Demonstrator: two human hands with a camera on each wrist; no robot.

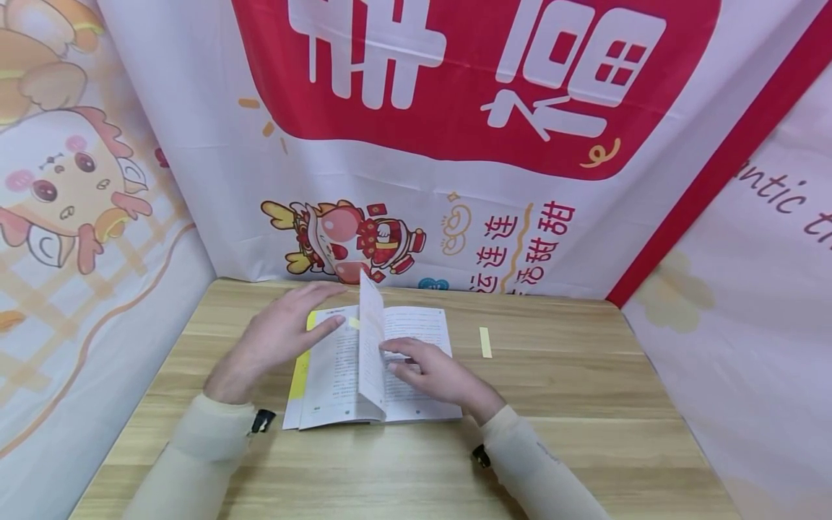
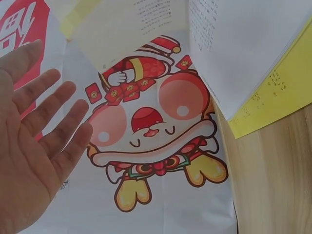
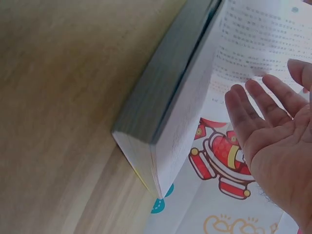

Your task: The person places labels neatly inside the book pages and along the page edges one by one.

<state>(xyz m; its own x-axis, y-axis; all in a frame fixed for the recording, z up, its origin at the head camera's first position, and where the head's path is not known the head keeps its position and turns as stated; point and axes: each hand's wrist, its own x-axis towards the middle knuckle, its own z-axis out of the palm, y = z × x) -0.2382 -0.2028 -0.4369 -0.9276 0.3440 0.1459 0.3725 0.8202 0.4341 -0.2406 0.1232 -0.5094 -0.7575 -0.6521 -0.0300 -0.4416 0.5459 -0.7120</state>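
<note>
An open book [image 1: 334, 375] with printed pages and a yellow cover edge lies on the table. One page [image 1: 370, 339] stands upright near the spine. A pale yellow sticky strip [image 1: 354, 323] shows at that page's left side, and in the left wrist view a yellow strip [image 2: 78, 22] crosses a page corner. My left hand [image 1: 279, 325] hovers over the left page, fingers extended and nothing in its palm. From the right, my right hand [image 1: 435, 372] reaches over the right page, its fingertips right at the upright page. Its fingers look loosely straight in the right wrist view.
A second pale yellow strip [image 1: 485, 342] lies on the wooden table [image 1: 552, 404], right of the book. Printed cloth [image 1: 390, 159] with a red panel and cartoon figure hangs along the table's back edge. More cloth flanks both sides.
</note>
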